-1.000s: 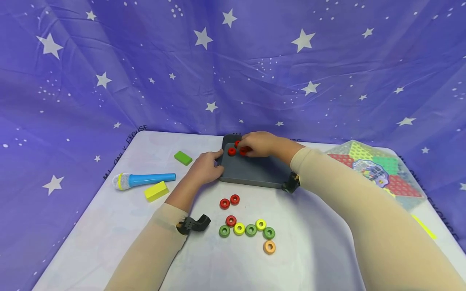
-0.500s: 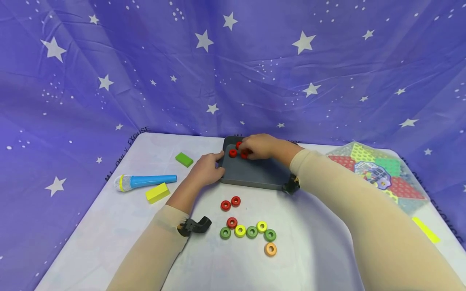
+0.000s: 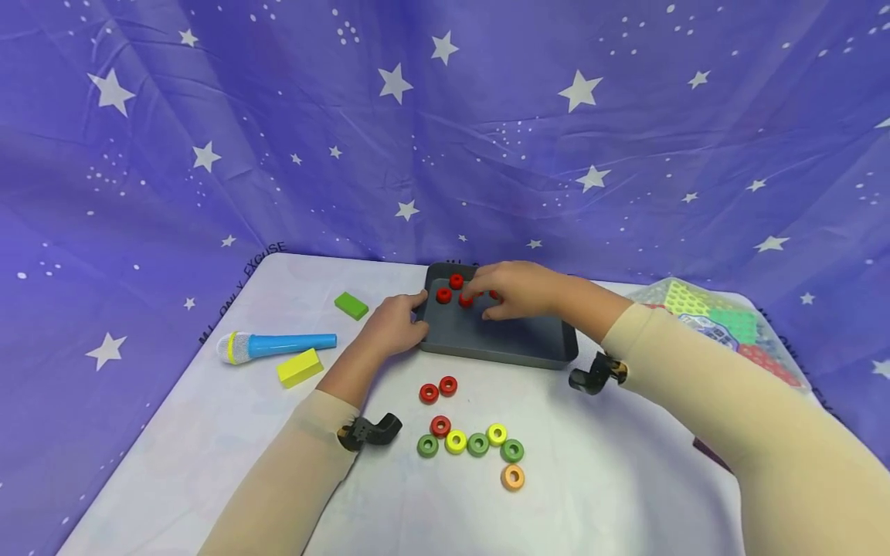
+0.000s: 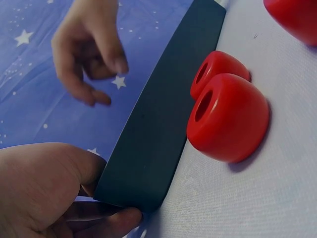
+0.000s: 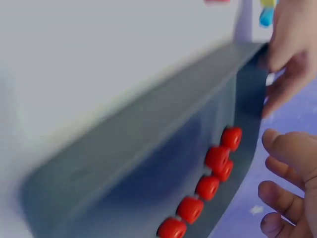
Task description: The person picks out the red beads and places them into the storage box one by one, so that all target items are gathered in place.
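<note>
My left hand [image 3: 394, 323] holds the left side of a dark grey tray [image 3: 497, 340]; in the left wrist view its fingers [image 4: 126, 222] wrap the tray's corner. Several red ring-shaped beads [image 3: 443, 295] lie in the tray along its back left, and the right wrist view shows these red beads [image 5: 207, 187] in an uneven row. Over the tray hovers my right hand [image 3: 523, 289], fingers apart and loosely bent, nothing between them. It partly hides the beads in the head view. In front of the tray, two red beads [image 3: 429, 393] sit side by side on the white tabletop.
Nearer me are another red bead [image 3: 440, 426], green beads [image 3: 427, 445], yellow beads [image 3: 456, 442] and an orange bead [image 3: 513, 477]. To the left lie a toy microphone [image 3: 278, 346], a yellow block [image 3: 300, 368] and a green block [image 3: 351, 306]. My right arm partly covers a colourful pegboard package [image 3: 740, 324].
My right hand has let go of a red bead in the tray, spread its fingers and drawn back to the right, uncovering more beads. The left hand stays on the tray.
</note>
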Demonstrator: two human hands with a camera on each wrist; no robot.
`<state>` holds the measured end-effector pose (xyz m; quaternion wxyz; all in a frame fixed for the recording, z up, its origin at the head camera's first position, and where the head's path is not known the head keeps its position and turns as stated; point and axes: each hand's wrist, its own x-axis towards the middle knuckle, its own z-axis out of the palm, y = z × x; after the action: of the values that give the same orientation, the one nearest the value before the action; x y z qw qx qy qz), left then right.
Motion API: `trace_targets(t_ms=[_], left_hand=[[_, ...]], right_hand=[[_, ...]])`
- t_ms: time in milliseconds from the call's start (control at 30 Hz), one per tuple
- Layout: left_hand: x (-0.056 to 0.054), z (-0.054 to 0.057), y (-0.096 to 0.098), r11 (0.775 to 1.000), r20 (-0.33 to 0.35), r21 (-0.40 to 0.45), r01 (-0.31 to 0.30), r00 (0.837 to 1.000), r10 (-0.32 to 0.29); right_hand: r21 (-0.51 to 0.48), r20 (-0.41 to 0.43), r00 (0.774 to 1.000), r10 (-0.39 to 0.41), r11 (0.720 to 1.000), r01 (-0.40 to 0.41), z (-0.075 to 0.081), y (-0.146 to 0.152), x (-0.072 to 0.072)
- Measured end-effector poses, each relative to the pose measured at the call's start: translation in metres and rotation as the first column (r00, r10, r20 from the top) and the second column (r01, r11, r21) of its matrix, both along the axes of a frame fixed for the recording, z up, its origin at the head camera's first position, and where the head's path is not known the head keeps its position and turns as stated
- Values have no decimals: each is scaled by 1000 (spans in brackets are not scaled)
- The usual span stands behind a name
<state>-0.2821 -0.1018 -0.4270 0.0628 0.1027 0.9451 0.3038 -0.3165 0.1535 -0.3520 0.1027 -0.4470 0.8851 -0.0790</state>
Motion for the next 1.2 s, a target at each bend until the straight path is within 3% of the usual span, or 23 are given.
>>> trace_targets(t_ms=[300,467,633,833,1000,1200], left_hand=[[-1,0,-2,1000,8,-9,-2,1000,2],[-2,0,-3,1000,-4,-18,-4,1000,4],[-2,-1,-3,1000,-10,-16,-5,1000,5],[0,-1,-1,1000,-1,-10,-7,1000,7],[1,1,0,1000,-6,-14,-7,1000,7],[1,3,1,1000,-6,-10,0,1000,0]], right_hand=[[22,112,989,100,994,-103,-19,-12,59],[78,55,995,85,993,-89,-37,-26,79],[96,-23,996,91,991,-88,-53,-38,87],[87,-79,989,125,989,-118,-61,-46,91],[67,-79,988,131,990,-126,-59,-40,94],[-16,-41,987,157,987,-157,-46,-17,99]])
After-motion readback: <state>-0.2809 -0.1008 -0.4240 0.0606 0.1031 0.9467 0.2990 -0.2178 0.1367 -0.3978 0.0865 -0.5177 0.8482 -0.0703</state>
